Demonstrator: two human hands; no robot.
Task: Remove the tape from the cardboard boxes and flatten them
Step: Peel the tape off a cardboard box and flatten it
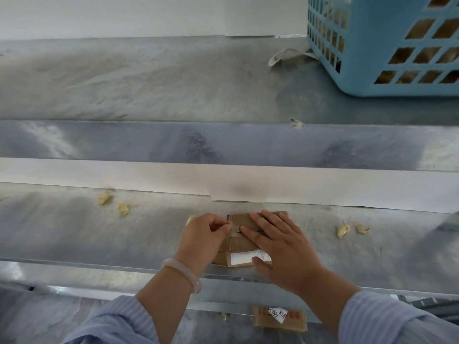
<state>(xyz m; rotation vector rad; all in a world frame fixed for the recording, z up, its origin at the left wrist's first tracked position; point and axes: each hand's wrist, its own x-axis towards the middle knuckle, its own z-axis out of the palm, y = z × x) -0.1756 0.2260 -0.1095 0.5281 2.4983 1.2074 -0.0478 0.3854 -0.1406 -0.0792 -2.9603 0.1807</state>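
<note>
- Head view, where things stand: a small cardboard box (244, 220) lies on the steel worktop (99, 232) near the front edge, btwn both hands.
- Left hand (206, 234) pinches a strip of clear tape (234, 232) at the box's mid seam, thumb & forefinger closed on it. Right hand (280, 247) lies flat, fingers straight, pressing the box down.
- Progress, my guess: mid-peel. Tape isn't off this box yet. The box looks squashed low, but flattening isn't finished.
- Crumpled tape scraps (104, 196) lie scattered on the worktop. A blue basket (387, 45) at far right holds brown pieces, prob. cardboard.
- Writing: white label (244, 258) on the box, print too small to read. Below the worktop edge, a flat cardboard piece (279, 316) bears a slip w/ handwritten "8391"; rest unclear.
</note>
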